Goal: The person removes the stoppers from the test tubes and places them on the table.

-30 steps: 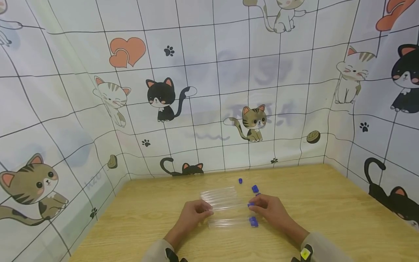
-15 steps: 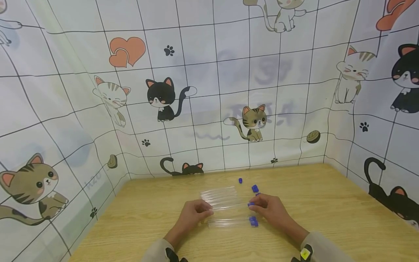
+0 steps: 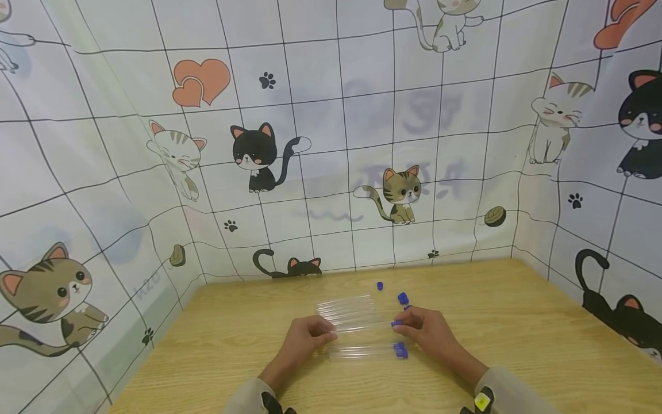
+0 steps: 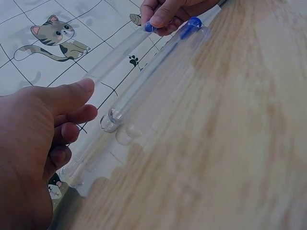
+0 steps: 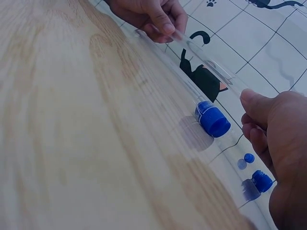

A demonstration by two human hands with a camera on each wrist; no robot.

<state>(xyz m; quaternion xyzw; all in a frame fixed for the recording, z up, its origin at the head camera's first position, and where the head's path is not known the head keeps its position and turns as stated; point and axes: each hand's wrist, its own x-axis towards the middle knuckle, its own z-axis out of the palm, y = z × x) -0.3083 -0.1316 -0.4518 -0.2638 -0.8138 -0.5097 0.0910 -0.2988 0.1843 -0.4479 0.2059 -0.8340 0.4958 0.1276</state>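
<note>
Between my two hands hangs a clear test tube (image 4: 117,55), raised above the table. My left hand (image 3: 305,342) pinches its left end between thumb and fingers. At its right end my right hand (image 3: 426,330) grips a blue cap (image 4: 149,27), which the fingertips mostly cover. Nearer me, capped tubes (image 3: 357,352) lie side by side on the wood, their blue caps (image 5: 213,120) pointing right. Beyond the hands several clear tubes (image 3: 346,309) lie in a row.
A small loose blue cap (image 3: 380,286) sits at the back of the wooden table (image 3: 517,322). Other blue caps (image 3: 403,298) lie just beyond the right hand, one partly hidden by it. A cat-print curtain (image 3: 331,132) encloses the back and sides.
</note>
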